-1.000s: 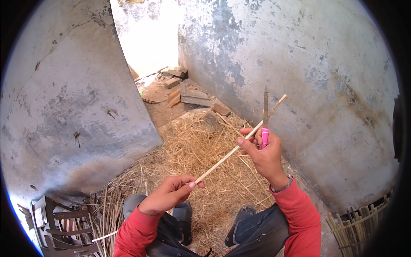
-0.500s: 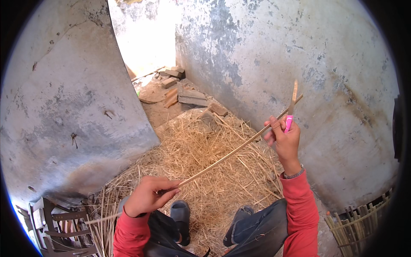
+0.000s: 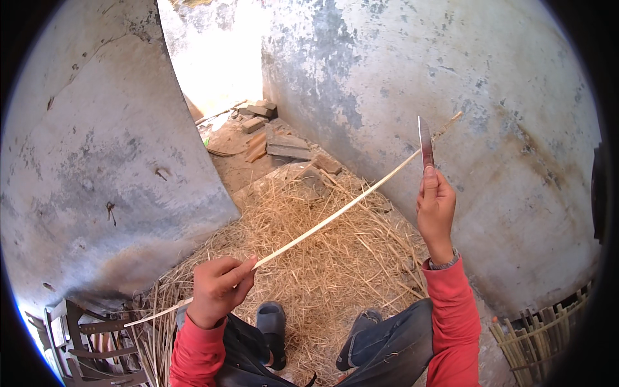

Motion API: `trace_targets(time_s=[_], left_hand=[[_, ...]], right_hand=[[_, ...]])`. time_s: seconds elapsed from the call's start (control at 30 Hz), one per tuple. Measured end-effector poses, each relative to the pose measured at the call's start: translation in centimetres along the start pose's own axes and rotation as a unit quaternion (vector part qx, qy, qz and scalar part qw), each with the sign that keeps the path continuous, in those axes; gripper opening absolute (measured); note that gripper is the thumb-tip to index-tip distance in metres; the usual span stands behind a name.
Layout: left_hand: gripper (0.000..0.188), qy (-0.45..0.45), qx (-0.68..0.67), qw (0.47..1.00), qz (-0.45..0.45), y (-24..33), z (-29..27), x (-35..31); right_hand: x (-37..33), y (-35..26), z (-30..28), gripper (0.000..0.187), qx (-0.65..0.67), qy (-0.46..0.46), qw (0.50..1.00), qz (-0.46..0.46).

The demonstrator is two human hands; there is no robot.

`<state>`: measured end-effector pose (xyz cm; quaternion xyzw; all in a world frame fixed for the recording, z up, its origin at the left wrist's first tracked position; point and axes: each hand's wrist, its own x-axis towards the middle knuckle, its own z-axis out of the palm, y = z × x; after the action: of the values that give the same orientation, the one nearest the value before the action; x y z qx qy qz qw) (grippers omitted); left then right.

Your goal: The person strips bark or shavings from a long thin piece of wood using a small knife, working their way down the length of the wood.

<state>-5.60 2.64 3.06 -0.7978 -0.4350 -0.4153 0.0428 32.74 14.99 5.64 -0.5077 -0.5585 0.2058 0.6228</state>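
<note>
From here, the left hand (image 3: 221,287) grips the pale strip (image 3: 342,211), which slants up over the straw (image 3: 303,226); the right hand (image 3: 437,209), whose fingers were on the strip half a second ago, now closes only round the knife (image 3: 425,143), its pink handle hidden, blade crossing the strip.

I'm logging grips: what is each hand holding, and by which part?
Left hand: pale strip, partway along its length. Right hand: knife, by the end below its blade.
</note>
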Motion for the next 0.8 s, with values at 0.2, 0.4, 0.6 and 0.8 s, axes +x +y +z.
trace_targets(time_s=[0.2, 0.4, 0.6, 0.8], left_hand=[[0.034, 0.019, 0.058, 0.997, 0.045, 0.3, 0.5, -0.3], [0.031, 0.041, 0.074, 0.996, 0.039, 0.7, 0.7, -0.1], [0.032, 0.054, 0.064, 0.996, 0.036, 0.9, 1.5, 0.1], [0.033, 0.037, 0.052, 0.997, 0.040, 1.1, 2.0, 0.2]], right_hand=[[-0.1, 0.4, 0.6, 0.047, 0.011, -0.014, 1.000, -0.014], [-1.9, -1.2, 1.3, 0.046, 0.034, -0.104, 0.994, 0.028], [-4.2, -2.2, 2.7, 0.049, -0.013, -0.172, 0.985, -0.021], [-5.1, -3.7, 5.0, 0.049, -0.017, -0.228, 0.973, -0.041]])
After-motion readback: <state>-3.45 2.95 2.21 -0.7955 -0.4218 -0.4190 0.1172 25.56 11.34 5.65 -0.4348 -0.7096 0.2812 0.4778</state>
